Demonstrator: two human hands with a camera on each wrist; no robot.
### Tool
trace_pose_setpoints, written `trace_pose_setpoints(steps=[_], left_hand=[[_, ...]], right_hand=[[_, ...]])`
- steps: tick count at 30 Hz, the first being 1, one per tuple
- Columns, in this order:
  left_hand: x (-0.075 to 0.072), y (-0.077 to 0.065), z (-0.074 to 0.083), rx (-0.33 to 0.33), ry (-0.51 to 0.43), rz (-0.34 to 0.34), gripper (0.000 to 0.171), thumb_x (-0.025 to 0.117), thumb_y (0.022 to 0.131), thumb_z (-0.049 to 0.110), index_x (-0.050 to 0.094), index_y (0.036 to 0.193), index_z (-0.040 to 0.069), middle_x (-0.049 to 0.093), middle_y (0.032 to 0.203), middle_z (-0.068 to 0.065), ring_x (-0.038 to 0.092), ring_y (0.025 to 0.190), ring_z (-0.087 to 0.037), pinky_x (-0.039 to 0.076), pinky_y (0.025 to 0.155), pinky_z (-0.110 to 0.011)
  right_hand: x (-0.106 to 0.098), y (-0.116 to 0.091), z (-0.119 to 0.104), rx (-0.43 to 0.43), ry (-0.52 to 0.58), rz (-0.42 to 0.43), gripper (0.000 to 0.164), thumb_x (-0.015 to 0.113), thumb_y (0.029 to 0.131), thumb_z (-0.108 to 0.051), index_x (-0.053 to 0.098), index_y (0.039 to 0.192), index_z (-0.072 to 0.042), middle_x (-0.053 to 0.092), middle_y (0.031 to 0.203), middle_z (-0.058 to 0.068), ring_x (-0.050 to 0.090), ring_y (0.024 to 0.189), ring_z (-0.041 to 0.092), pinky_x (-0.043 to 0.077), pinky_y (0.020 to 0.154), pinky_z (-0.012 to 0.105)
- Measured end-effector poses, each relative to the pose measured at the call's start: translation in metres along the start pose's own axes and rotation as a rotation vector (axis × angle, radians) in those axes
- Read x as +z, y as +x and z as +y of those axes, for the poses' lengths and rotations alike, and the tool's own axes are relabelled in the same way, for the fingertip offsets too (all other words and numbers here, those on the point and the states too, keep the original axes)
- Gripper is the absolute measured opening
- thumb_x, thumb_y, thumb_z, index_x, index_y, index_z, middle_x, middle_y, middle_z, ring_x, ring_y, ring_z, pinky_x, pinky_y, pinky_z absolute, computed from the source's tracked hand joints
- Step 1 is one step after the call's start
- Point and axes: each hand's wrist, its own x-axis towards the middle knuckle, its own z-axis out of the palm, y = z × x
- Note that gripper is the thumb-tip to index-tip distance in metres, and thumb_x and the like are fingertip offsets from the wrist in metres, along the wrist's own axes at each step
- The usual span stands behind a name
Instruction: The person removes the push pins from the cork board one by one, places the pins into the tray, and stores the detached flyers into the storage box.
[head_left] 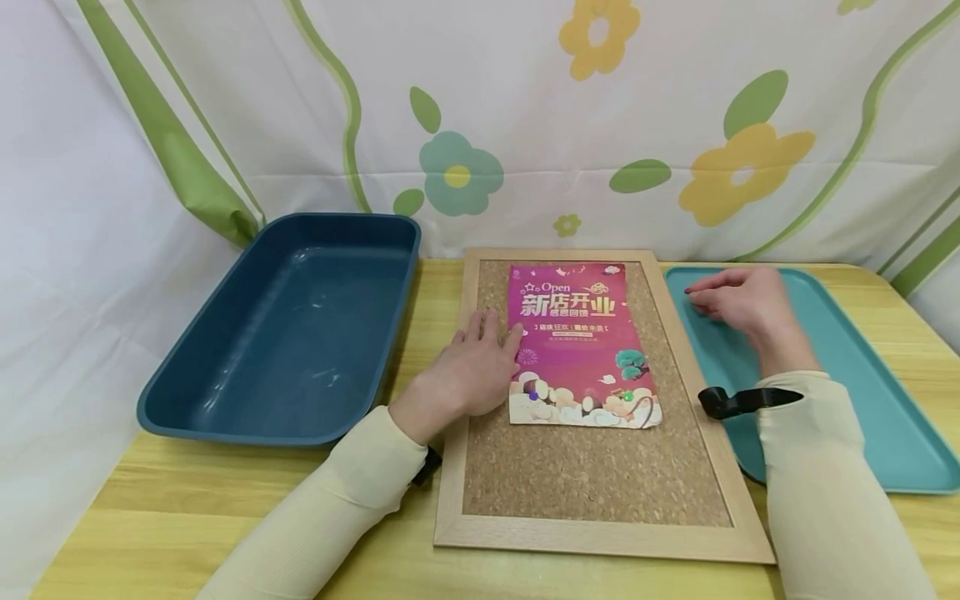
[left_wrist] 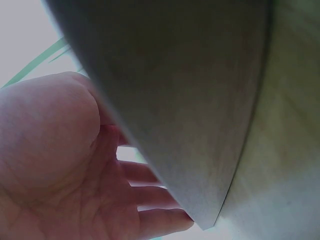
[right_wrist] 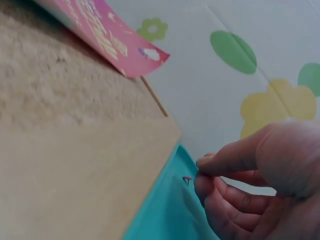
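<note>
A pink and purple poster (head_left: 577, 350) lies on a cork board (head_left: 592, 475) with a wooden frame. A purple pushpin (head_left: 533, 396) and a green pushpin (head_left: 628, 397) sit near its bottom corners. My left hand (head_left: 476, 367) rests with straight fingers at the poster's left edge, over the board's left side. Above the teal tray (head_left: 825, 350), my right hand (head_left: 738, 304) has its thumb and index fingertips together. A small red-headed pin (right_wrist: 187, 179) shows right beside those fingertips; I cannot tell whether they pinch anything. The poster's top corner lifts off the board in the right wrist view.
A deep dark-blue bin (head_left: 285, 350) stands left of the board on the wooden table (head_left: 247, 492). The tray lies close along the board's right edge. A white curtain (head_left: 525, 108) with flowers hangs behind.
</note>
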Motion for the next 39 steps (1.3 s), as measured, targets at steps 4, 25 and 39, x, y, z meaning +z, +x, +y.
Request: trace_pose_setpoints(steps=[4,25,39], left_hand=[[0.0,0.0,0.0,0.001,0.002,0.002,0.064,0.037,0.115,0.037,0.017,0.172,0.015,0.008,0.178,-0.024,0.008,0.166,-0.046,0.027,0.131,-0.057],[0.0,-0.001,0.0,-0.01,-0.042,-0.008,0.065,0.037,0.115,0.038,0.015,0.172,0.016,0.003,0.179,-0.023,0.003,0.166,-0.045,0.022,0.133,-0.056],[0.0,-0.001,0.0,-0.008,-0.038,-0.004,0.064,0.036,0.115,0.037,0.016,0.172,0.015,0.005,0.179,-0.023,0.005,0.166,-0.045,0.023,0.132,-0.057]], right_hand=[[-0.002,0.0,0.005,0.045,-0.03,0.006,0.023,0.076,0.097,-0.019,0.082,0.081,-0.034,0.068,0.069,-0.03,0.067,0.067,-0.002,0.058,0.066,0.02],[-0.013,-0.002,0.024,0.071,-0.135,-0.063,0.021,0.074,0.1,-0.038,0.083,0.115,-0.027,0.063,0.08,-0.036,0.063,0.078,-0.011,0.055,0.072,0.017],[-0.013,-0.003,0.023,0.046,-0.056,-0.102,0.006,0.076,0.099,-0.038,0.075,0.099,-0.044,0.064,0.081,-0.038,0.064,0.079,-0.015,0.055,0.073,0.013]])
